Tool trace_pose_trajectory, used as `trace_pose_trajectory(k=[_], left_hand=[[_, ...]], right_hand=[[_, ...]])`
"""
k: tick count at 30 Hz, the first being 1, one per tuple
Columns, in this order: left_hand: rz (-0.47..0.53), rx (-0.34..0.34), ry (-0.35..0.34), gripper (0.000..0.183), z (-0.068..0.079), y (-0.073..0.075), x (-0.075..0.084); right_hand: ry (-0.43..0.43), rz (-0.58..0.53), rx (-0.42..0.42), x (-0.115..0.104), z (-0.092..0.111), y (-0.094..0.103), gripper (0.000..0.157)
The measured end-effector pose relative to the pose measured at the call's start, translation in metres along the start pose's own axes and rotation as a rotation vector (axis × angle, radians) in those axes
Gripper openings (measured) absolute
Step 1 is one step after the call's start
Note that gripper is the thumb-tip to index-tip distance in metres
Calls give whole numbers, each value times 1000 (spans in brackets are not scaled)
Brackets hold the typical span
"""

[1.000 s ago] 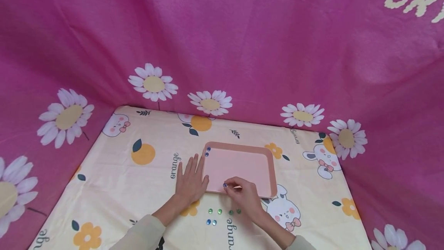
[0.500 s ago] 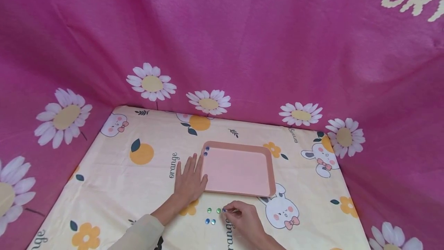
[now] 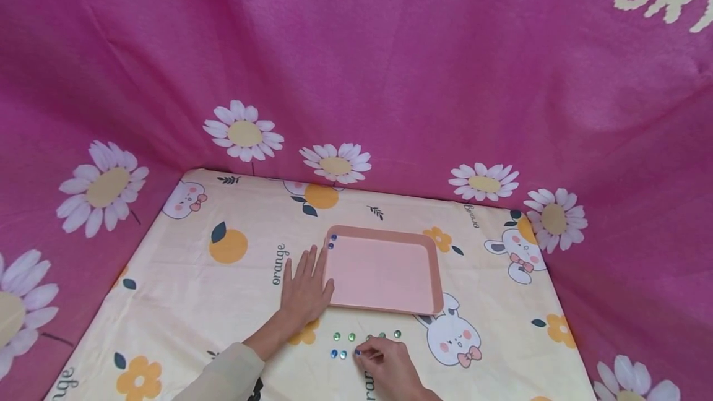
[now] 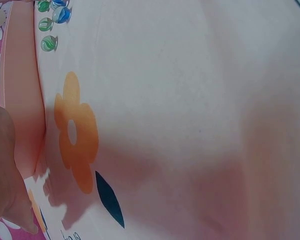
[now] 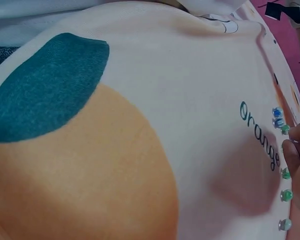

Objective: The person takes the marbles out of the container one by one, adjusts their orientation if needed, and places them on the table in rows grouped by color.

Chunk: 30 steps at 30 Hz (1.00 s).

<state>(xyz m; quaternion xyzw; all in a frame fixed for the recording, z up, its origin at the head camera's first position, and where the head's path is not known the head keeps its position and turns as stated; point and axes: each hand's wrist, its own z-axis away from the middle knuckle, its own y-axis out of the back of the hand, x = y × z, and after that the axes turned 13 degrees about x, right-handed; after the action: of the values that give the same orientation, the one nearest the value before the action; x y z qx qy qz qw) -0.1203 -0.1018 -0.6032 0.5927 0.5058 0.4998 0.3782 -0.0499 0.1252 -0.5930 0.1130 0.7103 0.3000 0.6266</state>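
My right hand pinches a blue marble between thumb and fingertips, just right of two blue marbles on the table. Behind these runs a row of several green glass marbles, partly covered by that hand. In the right wrist view the right hand sits at the right edge among the marbles. My left hand lies with straight fingers along the left side of a shallow pink tray. Two dark blue marbles rest in the tray's far left corner.
A cream cloth printed with oranges, flowers and rabbits covers the table. Magenta curtains with daisies stand behind and at both sides. The tray's raised rim lies just beyond the marble rows.
My right hand has carried the blue marble from the tray's near edge toward me, past the green row, to the blue pair. The left hand stays by the tray.
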Motion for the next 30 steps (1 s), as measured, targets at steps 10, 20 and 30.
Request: trace_pose_trajectory(k=[10,20,30], left_hand=[[-9,-7,-7,76,-1,-1,0],[9,-7,-3,75,0,1,0],[1,0,2,75,-1,1,0]], right_hand=[[-55,38,-13,7,1,-4,13],[-109,60,-55,6,1,-7,13],[-111,78,-65,5,-1,-7,14]])
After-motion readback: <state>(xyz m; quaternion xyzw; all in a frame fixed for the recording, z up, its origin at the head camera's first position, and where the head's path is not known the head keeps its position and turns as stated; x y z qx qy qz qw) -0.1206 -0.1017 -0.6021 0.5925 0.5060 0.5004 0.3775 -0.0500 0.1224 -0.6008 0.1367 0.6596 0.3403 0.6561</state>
